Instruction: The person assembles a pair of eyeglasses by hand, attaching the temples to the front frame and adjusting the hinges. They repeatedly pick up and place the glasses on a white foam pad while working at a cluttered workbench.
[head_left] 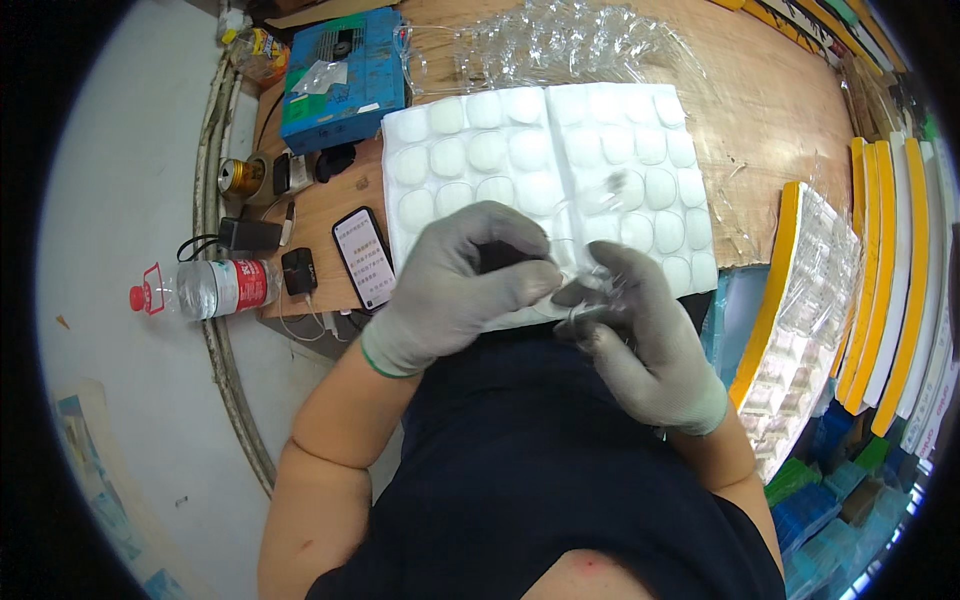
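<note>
My left hand [455,285], in a grey knitted glove, pinches thumb against fingers at the near edge of a white tray [557,140]. What lies in that pinch is too small to make out. Facing it, my gloved right hand [655,350] has its fingers curled round a small clear, shiny piece [605,293], blurred and partly hidden. The two hands almost meet at the fingertips. Rows of rounded white pads [530,150] fill the tray's two halves. A translucent blurred spot [612,188] shows above the tray's right half.
Nested clear plastic pieces [560,45] lie behind the tray. A blue box [340,80], a lit phone [364,257] and a black charger [298,271] are left. A water bottle [215,288] lies further left. Yellow-edged foam trays [800,300] stand right.
</note>
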